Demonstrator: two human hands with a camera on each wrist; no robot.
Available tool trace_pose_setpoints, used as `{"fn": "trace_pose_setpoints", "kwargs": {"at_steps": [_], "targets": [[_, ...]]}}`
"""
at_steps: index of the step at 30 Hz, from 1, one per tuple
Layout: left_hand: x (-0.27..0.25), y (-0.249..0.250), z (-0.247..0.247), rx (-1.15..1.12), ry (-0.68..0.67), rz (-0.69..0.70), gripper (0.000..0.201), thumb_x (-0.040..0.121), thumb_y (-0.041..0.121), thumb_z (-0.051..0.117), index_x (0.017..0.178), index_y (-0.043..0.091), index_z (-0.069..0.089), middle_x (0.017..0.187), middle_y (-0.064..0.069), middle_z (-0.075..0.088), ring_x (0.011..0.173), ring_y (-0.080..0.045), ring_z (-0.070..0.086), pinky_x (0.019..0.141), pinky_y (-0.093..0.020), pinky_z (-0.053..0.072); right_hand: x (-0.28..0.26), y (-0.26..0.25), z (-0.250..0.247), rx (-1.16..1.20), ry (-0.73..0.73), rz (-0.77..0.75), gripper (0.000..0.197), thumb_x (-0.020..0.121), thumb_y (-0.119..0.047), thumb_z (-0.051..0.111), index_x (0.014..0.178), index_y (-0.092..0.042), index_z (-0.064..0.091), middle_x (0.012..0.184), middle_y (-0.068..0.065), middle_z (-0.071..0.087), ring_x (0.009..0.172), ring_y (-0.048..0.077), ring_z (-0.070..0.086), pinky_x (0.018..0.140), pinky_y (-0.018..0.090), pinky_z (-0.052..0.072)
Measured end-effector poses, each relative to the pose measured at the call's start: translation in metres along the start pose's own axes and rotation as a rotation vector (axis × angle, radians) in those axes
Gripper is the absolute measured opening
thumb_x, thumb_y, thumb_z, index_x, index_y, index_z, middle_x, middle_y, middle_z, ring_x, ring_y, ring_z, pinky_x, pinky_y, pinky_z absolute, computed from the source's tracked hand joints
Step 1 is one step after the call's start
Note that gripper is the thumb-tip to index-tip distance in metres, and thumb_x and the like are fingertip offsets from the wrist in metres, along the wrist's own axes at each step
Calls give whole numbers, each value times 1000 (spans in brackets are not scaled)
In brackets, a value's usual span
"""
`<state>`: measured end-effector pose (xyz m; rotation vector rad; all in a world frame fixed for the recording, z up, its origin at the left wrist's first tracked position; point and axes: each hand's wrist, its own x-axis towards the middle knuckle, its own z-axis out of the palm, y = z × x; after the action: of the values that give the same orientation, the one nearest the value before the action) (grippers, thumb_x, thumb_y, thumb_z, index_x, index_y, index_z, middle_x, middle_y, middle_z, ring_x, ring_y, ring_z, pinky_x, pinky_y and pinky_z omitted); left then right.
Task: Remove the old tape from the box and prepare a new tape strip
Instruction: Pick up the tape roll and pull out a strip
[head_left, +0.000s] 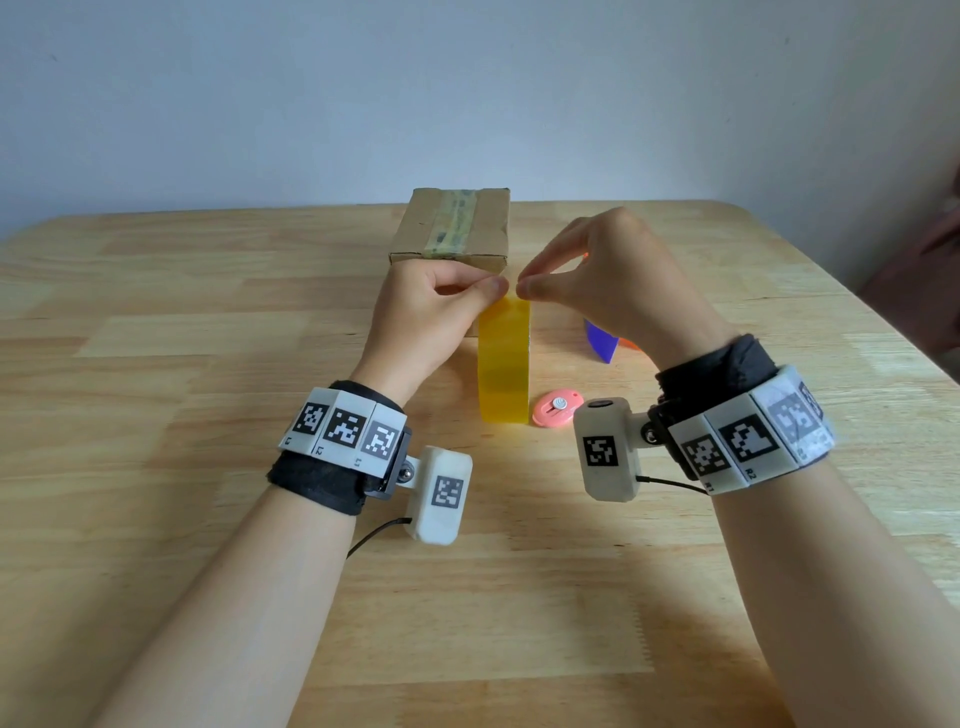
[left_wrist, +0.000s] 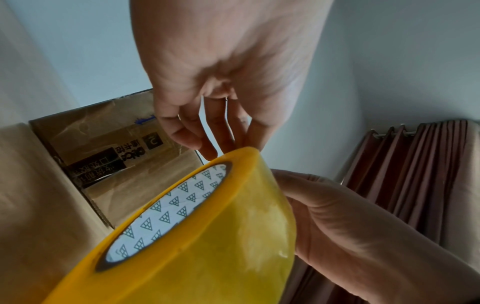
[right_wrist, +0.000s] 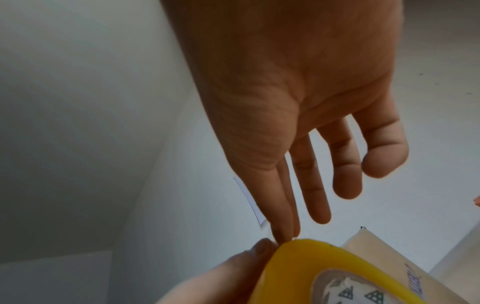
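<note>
A yellow tape roll (head_left: 504, 364) stands on its edge on the wooden table (head_left: 208, 364), right in front of me. My left hand (head_left: 488, 291) grips the top of the roll from the left, thumb and curled fingers on its rim (left_wrist: 228, 150). My right hand (head_left: 525, 288) pinches at the roll's top surface with thumb and index finger together (right_wrist: 284, 236), the other fingers spread out. Behind the roll sits the cardboard box (head_left: 483, 228), with a strip of old wrinkled tape (head_left: 451, 223) running along its top. The box's printed side (left_wrist: 103, 156) shows past the roll.
A small pink cutter (head_left: 555, 410) lies on the table just right of the roll's base. A blue and orange object (head_left: 601, 340) is partly hidden behind my right wrist. A wall stands behind the table and a brown curtain (left_wrist: 415, 174) hangs to the right.
</note>
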<state>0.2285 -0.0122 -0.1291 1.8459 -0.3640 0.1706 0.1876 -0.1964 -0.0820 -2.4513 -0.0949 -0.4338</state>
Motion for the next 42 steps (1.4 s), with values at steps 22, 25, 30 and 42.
{"fn": "trace_pose_setpoints", "kwargs": {"at_steps": [22,25,30,42], "targets": [[-4,6,5,-10,-17,33,9,89,32,78,92,26,83,88,9,81,88,-8,76,89,-40,62,-1,-7,1,199,37,25,21,87,-9,71,98,-27,67,76,-9,76,60,-13,58,54,3,37],[-4,6,6,-23,-15,39,4,89,30,79,91,34,80,92,10,81,91,-9,76,90,-40,61,-3,-9,0,170,34,-12,19,87,-11,73,96,-27,68,78,-12,75,65,-17,56,63,3,40],[-5,7,7,-37,15,56,10,87,26,81,85,35,78,92,11,80,91,-7,75,89,-33,61,-1,-7,2,147,76,-1,15,84,-18,78,88,-27,67,77,-14,75,71,-14,61,61,2,40],[-3,4,8,-127,54,-56,6,87,25,80,85,31,80,83,12,79,78,4,71,71,-18,53,-1,-3,3,-22,21,29,13,82,-32,81,94,-28,83,95,-14,76,91,3,64,78,21,44]]}}
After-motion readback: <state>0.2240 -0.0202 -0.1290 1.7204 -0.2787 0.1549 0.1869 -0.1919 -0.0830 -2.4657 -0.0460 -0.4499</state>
